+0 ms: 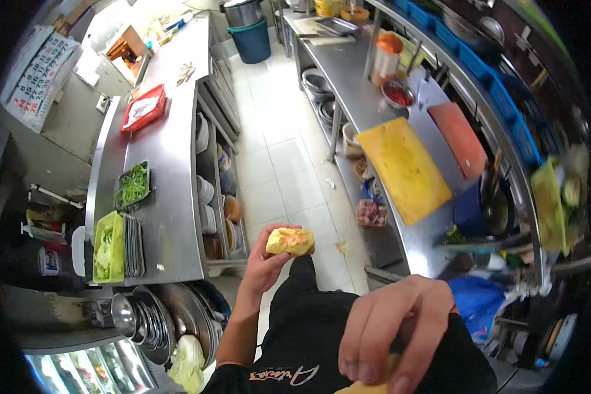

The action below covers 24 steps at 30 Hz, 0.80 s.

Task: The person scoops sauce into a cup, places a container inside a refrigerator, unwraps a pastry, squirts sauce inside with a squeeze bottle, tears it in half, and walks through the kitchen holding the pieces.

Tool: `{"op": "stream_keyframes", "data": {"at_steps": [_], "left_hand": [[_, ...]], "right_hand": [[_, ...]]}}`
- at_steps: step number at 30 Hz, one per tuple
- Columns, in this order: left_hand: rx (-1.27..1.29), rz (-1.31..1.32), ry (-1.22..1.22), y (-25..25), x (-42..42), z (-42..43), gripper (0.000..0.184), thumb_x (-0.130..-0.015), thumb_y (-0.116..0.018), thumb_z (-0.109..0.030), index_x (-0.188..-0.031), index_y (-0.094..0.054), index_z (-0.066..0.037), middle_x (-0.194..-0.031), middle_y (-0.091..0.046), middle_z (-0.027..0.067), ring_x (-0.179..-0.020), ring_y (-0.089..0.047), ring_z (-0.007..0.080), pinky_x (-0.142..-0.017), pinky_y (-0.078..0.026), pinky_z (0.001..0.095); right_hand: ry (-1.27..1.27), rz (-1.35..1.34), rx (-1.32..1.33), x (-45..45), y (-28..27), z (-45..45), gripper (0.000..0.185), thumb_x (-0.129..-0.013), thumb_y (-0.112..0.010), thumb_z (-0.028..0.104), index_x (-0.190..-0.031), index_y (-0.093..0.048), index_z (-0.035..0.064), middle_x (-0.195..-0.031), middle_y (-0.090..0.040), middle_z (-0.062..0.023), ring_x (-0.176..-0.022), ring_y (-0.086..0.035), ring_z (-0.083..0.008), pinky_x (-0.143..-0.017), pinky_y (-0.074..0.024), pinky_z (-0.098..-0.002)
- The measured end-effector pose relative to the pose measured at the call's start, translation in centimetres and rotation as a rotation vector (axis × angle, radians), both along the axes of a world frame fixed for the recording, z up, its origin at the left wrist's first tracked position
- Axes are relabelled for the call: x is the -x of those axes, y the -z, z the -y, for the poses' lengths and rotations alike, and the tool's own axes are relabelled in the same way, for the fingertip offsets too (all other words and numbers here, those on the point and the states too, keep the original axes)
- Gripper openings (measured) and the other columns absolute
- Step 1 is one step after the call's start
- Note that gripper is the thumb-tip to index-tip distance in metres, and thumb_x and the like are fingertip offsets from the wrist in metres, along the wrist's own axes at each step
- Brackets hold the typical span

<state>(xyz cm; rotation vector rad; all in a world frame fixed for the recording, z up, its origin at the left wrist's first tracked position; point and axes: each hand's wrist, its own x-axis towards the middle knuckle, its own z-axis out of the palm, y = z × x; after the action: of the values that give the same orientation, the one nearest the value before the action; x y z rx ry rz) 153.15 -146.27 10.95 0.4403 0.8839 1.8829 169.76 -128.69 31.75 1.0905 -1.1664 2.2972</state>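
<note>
My left hand (264,270) is closed around a piece of yellow, bread-like food (290,241) with a rough, pinkish-orange patch on its face. It is held up over the aisle floor, in front of my dark apron (308,335). Close to the camera, my right hand (397,328) is bent downward with its fingertips closed on a pale yellow piece of food (364,389). The frame's bottom edge cuts that piece off, and the fingers cover part of it, so its full shape is hidden.
Along the left steel counter stand a red basket (152,105), a tray of greens (134,184) and a green bin (115,253). The right counter bears a yellow cutting board (406,172), a red board (458,139) and a bowl of red chillies (398,95). Stacked metal bowls (152,322) sit lower left.
</note>
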Motion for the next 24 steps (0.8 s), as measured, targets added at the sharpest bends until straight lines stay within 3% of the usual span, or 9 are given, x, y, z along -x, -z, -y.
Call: {"op": "stream_keyframes", "data": {"at_steps": [3, 4, 10, 14, 18, 21, 24], "left_hand": [[-0.055, 0.029, -0.026, 0.1, 5.4, -2.8, 0.062, -0.088, -0.074, -0.003, -0.142, -0.044, -0.003, -0.145, -0.052, 0.018, -0.134, -0.054, 0.0271, -0.114, -0.043, 0.0411], [-0.064, 0.043, -0.025, 0.0, 7.3, -3.8, 0.062, -0.088, -0.074, -0.003, -0.142, -0.044, -0.003, -0.145, -0.052, 0.0181, -0.134, -0.054, 0.0273, -0.114, -0.043, 0.0413], [-0.182, -0.049, 0.047, -1.6, 19.7, -10.5, 0.061, -0.09, -0.074, -0.007, -0.142, -0.043, -0.002, -0.145, -0.051, 0.0181, -0.134, -0.054, 0.0282, -0.113, -0.043, 0.0421], [-0.132, -0.038, 0.009, -3.6, 25.5, -14.0, 0.073, -0.084, -0.083, -0.017, -0.143, -0.044, 0.0, -0.144, -0.053, 0.0197, -0.131, -0.056, 0.0309, -0.112, -0.045, 0.0458], [-0.12, -0.026, 0.071, -3.0, 30.3, -16.8, 0.069, -0.085, -0.081, -0.016, -0.142, -0.045, -0.001, -0.144, -0.052, 0.0216, -0.132, -0.055, 0.0318, -0.112, -0.045, 0.0464], [-0.146, 0.011, 0.058, -2.3, 33.6, -18.8, 0.065, -0.088, -0.075, -0.01, -0.144, -0.043, -0.004, -0.146, -0.051, 0.0188, -0.135, -0.052, 0.0297, -0.112, -0.044, 0.0449], [-0.11, 0.032, 0.0, -2.1, 36.9, -20.9, 0.063, -0.09, -0.073, -0.009, -0.144, -0.042, -0.003, -0.145, -0.052, 0.0197, -0.133, -0.054, 0.0305, -0.112, -0.044, 0.0465]], "right_hand": [[-0.012, -0.217, 0.104, 7.5, -0.7, -0.8, 0.011, -0.097, -0.065, 0.003, -0.099, -0.072, -0.0065, -0.089, -0.068, -0.025, -0.072, -0.069, -0.0336, -0.065, -0.0618, -0.0402], [-0.032, -0.208, 0.112, 9.4, -1.6, -1.4, 0.013, -0.098, -0.065, 0.003, -0.099, -0.071, -0.0081, -0.088, -0.068, -0.0254, -0.071, -0.069, -0.0345, -0.065, -0.0622, -0.0411], [0.104, -0.208, 0.011, 20.3, -3.7, -5.4, 0.014, -0.097, -0.067, 0.004, -0.099, -0.071, -0.0093, -0.098, -0.069, -0.0288, -0.077, -0.069, -0.0361, -0.072, -0.0629, -0.0406], [0.195, -0.087, 0.013, 24.2, -4.0, -7.3, 0.013, -0.096, -0.068, 0.003, -0.102, -0.072, -0.0078, -0.102, -0.069, -0.0291, -0.086, -0.069, -0.0367, -0.077, -0.062, -0.0417], [0.125, -0.415, -0.14, 31.0, -2.7, -13.2, 0.018, -0.097, -0.069, 0.005, -0.108, -0.072, -0.0083, -0.111, -0.069, -0.0258, -0.093, -0.068, -0.0384, -0.078, -0.0598, -0.041], [0.256, -0.262, -0.011, 33.1, -2.2, -15.1, 0.025, -0.1, -0.066, 0.015, -0.11, -0.072, -0.0067, -0.115, -0.068, -0.0246, -0.096, -0.068, -0.0357, -0.083, -0.0577, -0.0422], [0.381, -0.027, -0.074, 35.0, 1.0, -21.9, 0.022, -0.09, -0.074, 0.006, -0.109, -0.071, -0.0053, -0.123, -0.064, -0.024, -0.104, -0.066, -0.0311, -0.091, -0.0534, -0.0387]]}}
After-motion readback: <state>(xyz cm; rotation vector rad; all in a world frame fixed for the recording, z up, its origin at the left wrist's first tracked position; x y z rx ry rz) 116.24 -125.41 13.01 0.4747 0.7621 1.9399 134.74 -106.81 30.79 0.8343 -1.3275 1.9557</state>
